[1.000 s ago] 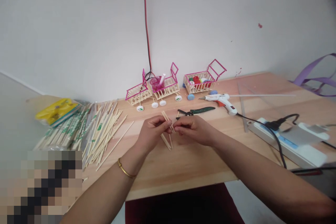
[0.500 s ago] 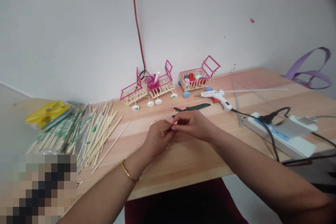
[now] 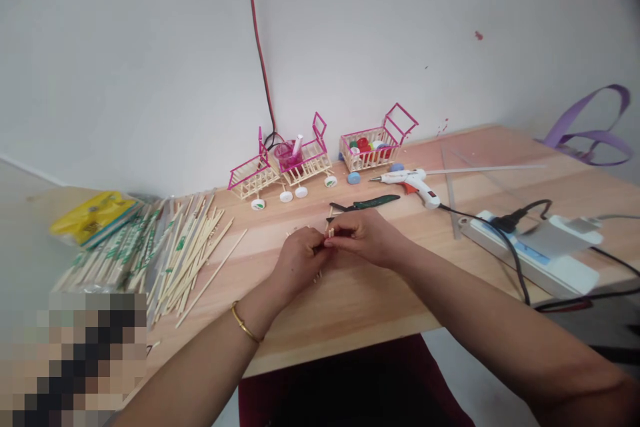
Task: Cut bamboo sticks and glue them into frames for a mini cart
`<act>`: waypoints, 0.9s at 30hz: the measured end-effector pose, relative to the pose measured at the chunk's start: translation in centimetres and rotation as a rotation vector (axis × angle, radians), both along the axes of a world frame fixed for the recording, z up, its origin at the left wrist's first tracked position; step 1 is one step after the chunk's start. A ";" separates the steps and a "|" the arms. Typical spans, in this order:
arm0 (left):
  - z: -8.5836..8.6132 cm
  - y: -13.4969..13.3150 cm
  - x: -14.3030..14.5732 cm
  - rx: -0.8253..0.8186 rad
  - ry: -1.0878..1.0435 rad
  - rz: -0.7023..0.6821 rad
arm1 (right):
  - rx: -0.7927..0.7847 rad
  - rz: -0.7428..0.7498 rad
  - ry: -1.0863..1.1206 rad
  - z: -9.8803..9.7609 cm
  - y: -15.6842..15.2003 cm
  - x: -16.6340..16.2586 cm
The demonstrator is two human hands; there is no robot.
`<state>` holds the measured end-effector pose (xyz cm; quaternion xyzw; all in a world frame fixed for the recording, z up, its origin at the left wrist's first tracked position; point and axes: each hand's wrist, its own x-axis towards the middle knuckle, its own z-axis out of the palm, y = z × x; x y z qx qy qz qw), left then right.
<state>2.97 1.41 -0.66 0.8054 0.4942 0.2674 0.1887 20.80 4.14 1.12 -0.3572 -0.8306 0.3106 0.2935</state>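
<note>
Short pale wooden sticks [image 3: 331,233] are pinched between the fingertips of both hands, which touch each other above the table. My left hand [image 3: 300,259], with a gold bangle on its wrist, is closed and covers much of what it holds. My right hand [image 3: 371,239] is also closed, thumb and forefinger around the stick ends. More short stick ends [image 3: 319,275] show below the hands. Just behind the right hand lies a dark green-handled cutting tool [image 3: 375,203], its near part hidden by that hand.
A white glue gun [image 3: 413,180] lies behind the cutting tool. Three small stick carts stand along the wall, one a cart [image 3: 373,152] holding coloured caps. Loose sticks [image 3: 193,267] and wrapped chopsticks [image 3: 115,257] lie left. A power strip [image 3: 540,257] with black cables is right.
The hands stay together in nearly the same place. The stick ends between the fingertips have shifted slightly and stand more upright. The camera view has moved a little.
</note>
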 end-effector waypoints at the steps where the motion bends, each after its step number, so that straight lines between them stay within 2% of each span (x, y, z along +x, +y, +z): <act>1: 0.2 0.0 0.0 -0.014 -0.021 -0.004 | -0.022 0.001 0.027 0.1 0.0 0.0; 5: 1.2 0.1 -0.7 -0.154 -0.193 -0.108 | -0.134 -0.006 0.172 0.5 -0.1 0.4; 8: 1.6 0.3 -1.4 -0.154 -0.269 -0.133 | -0.072 -0.025 0.144 0.9 0.0 0.7; 11: 1.3 0.4 -1.6 -0.116 -0.240 -0.063 | 0.011 -0.023 0.062 0.9 0.1 0.8; 16: 0.7 0.3 -0.9 -0.142 -0.146 -0.031 | 0.076 0.028 -0.029 0.2 0.3 0.5; 21: 0.5 0.1 -0.5 -0.208 -0.098 0.028 | 0.067 0.039 -0.069 0.0 0.3 0.4; 27: 0.5 0.0 -0.3 -0.204 -0.054 0.047 | 0.104 0.037 -0.100 -0.3 0.3 0.2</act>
